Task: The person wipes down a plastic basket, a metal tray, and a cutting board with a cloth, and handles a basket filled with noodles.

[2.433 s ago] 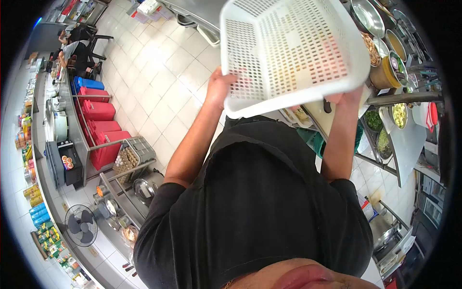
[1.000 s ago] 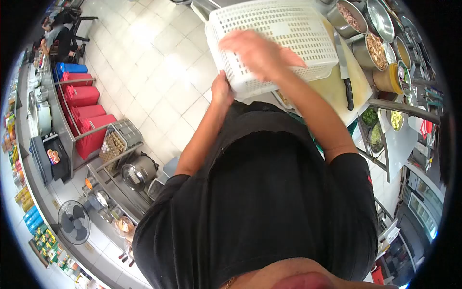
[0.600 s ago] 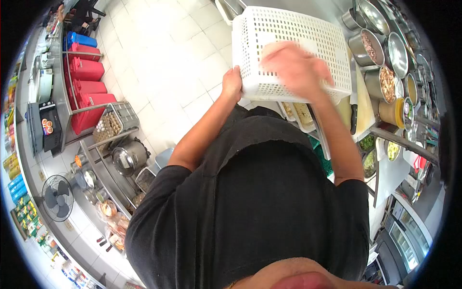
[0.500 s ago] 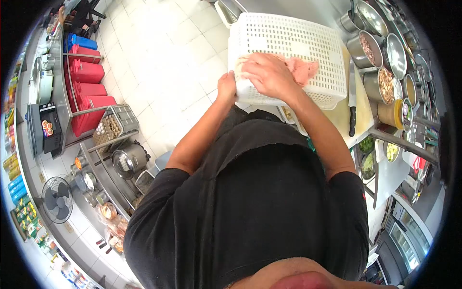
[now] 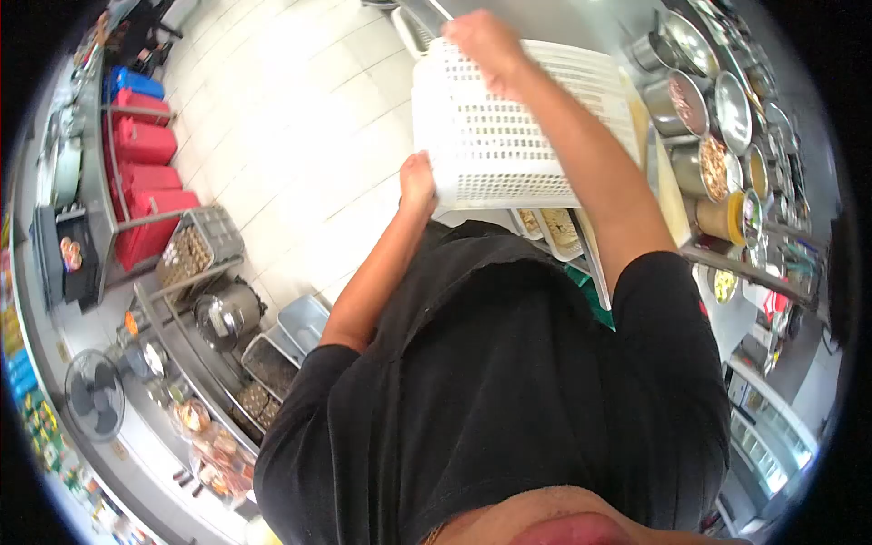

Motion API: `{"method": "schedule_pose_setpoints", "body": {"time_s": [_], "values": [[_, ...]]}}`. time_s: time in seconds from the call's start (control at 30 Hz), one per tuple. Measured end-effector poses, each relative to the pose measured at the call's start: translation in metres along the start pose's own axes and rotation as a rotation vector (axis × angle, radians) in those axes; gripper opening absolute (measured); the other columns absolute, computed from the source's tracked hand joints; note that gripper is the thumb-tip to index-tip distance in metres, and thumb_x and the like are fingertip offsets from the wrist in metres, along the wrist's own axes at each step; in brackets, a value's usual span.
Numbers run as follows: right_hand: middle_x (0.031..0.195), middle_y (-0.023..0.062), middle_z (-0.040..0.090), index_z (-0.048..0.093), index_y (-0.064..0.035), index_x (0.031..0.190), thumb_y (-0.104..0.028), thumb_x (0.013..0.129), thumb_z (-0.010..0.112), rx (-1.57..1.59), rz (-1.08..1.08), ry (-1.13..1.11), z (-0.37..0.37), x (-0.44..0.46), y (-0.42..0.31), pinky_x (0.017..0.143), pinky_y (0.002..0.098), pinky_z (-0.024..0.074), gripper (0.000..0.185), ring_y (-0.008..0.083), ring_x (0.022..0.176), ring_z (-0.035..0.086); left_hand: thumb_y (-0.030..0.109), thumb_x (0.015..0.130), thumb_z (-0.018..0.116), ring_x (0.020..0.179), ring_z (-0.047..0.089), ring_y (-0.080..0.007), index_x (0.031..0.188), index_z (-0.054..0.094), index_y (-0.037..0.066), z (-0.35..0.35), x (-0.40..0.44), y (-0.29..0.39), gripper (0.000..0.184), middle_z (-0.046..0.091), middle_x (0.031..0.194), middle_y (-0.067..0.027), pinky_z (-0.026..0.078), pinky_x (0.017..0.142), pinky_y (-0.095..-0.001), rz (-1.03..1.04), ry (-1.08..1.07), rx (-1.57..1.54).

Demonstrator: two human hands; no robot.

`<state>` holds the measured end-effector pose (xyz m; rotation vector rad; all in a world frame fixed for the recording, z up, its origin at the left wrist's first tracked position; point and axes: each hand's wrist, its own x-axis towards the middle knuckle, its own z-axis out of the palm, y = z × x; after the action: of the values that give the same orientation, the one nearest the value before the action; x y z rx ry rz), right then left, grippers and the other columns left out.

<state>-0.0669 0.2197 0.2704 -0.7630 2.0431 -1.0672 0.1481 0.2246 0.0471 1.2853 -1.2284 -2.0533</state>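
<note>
A white perforated plastic basket (image 5: 518, 127) lies in front of me, its slotted side facing up. My left hand (image 5: 418, 184) is closed on its near left edge. At the far left edge, my right hand (image 5: 486, 44) is bent over the basket with curled fingers. It is a little smeared by motion. A pinkish bit beneath that palm looks like the pink cloth (image 5: 505, 86), mostly hidden by the hand. My right forearm covers the basket's right part.
A cutting board (image 5: 670, 195) with a knife (image 5: 651, 159) sits right of the basket. Beyond stand steel pots, one holding chopped food (image 5: 714, 168). Food trays (image 5: 560, 229) lie below the basket. Red bins (image 5: 150, 141) and a grey crate (image 5: 213, 233) stand at the left.
My right hand has swept from the basket's near side to its far left edge. The pink cloth no longer shows spread on the side. The left hand keeps its hold.
</note>
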Motion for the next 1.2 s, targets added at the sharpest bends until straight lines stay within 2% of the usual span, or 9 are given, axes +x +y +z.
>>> {"method": "schedule_pose_setpoints", "body": {"time_s": [0.13,0.33,0.43,0.7,0.77,0.87,1.07,1.17,1.2], "values": [[0.083,0.0115,0.066,0.07,-0.0107,0.092,-0.023,0.09,0.057,-0.557,-0.788,0.498,-0.008,0.014,0.073,0.064,0.0425,0.0506,0.017,0.0269,0.074,0.065,0.021,0.103,0.042,0.095,0.064,-0.0263,0.105,0.058,-0.008,-0.002,-0.009,0.005,0.033,0.065,0.105,-0.0188,0.052,0.084,-0.0387,-0.071,-0.076,-0.108],[0.091,0.0098,0.072,0.071,-0.0134,0.092,-0.033,0.087,0.056,-0.884,-0.412,0.659,-0.171,0.038,0.194,0.074,0.0442,0.0522,0.025,0.0317,0.084,0.068,0.017,0.104,0.043,0.086,0.064,-0.0218,0.108,0.057,-0.008,0.016,-0.012,0.026,0.029,0.067,0.099,-0.0149,0.052,0.078,-0.035,-0.068,-0.081,-0.092],[0.105,0.0134,0.071,0.071,-0.0122,0.102,-0.035,0.088,0.053,-0.973,0.352,0.568,-0.278,0.009,0.253,0.083,0.0463,0.0523,0.033,0.0326,0.099,0.067,0.016,0.103,0.044,0.083,0.064,-0.0198,0.105,0.058,-0.007,0.002,-0.007,0.02,0.027,0.068,0.095,-0.0135,0.053,0.076,-0.0335,-0.031,-0.096,-0.063],[0.109,0.0039,0.072,0.071,-0.0133,0.111,-0.022,0.083,0.068,-1.131,-0.401,0.578,-0.164,-0.12,0.128,0.075,0.0331,0.0529,0.029,0.0175,0.087,0.067,0.017,0.104,0.044,0.085,0.066,-0.0225,0.107,0.057,-0.006,-0.001,-0.009,0.044,0.027,0.068,0.1,-0.0155,0.054,0.077,-0.0345,-0.046,-0.083,0.02],[0.108,0.0057,0.072,0.072,-0.0155,0.108,-0.018,0.083,0.066,0.053,0.067,0.497,-0.091,-0.152,0.072,0.076,0.0313,0.0531,0.026,0.025,0.087,0.067,0.018,0.104,0.043,0.089,0.067,-0.0247,0.111,0.055,-0.007,0.007,-0.015,0.054,0.029,0.067,0.105,-0.0169,0.055,0.079,-0.0363,-0.051,-0.094,0.016],[0.107,0.0061,0.072,0.073,-0.0151,0.108,-0.011,0.083,0.062,-0.869,-0.803,0.743,-0.09,-0.126,0.178,0.077,0.0311,0.0535,0.028,0.0272,0.084,0.067,0.018,0.104,0.042,0.092,0.067,-0.0257,0.113,0.054,-0.009,0.009,-0.024,0.058,0.031,0.066,0.108,-0.0181,0.055,0.082,-0.0367,-0.039,-0.115,0.013],[0.087,0.0145,0.071,0.073,-0.011,0.091,-0.018,0.072,0.068,-1.431,-0.075,0.516,-0.238,-0.186,0.246,0.076,0.0411,0.0526,0.02,0.0316,0.085,0.067,0.017,0.103,0.043,0.097,0.066,-0.0269,0.112,0.055,-0.01,0.015,-0.034,0.064,0.03,0.066,0.107,-0.0184,0.053,0.083,-0.0386,-0.012,-0.089,0.059],[0.094,0.0116,0.072,0.073,-0.0081,0.093,-0.018,0.074,0.07,-0.003,0.01,0.837,-0.21,-0.2,0.171,0.085,0.0394,0.0526,0.022,0.0275,0.091,0.067,0.016,0.102,0.044,0.099,0.065,-0.0267,0.112,0.056,-0.008,0.002,-0.018,0.057,0.029,0.066,0.107,-0.0174,0.053,0.083,-0.0394,0.012,-0.134,-0.029],[0.095,0.012,0.072,0.073,-0.0066,0.093,-0.017,0.077,0.068,-0.339,-0.17,0.826,-0.182,-0.194,0.154,0.085,0.0392,0.0526,0.021,0.0279,0.093,0.067,0.016,0.102,0.045,0.098,0.065,-0.0268,0.113,0.056,-0.007,-0.01,-0.003,0.044,0.028,0.066,0.107,-0.0172,0.053,0.084,-0.0395,-0.018,-0.171,-0.009]]}}
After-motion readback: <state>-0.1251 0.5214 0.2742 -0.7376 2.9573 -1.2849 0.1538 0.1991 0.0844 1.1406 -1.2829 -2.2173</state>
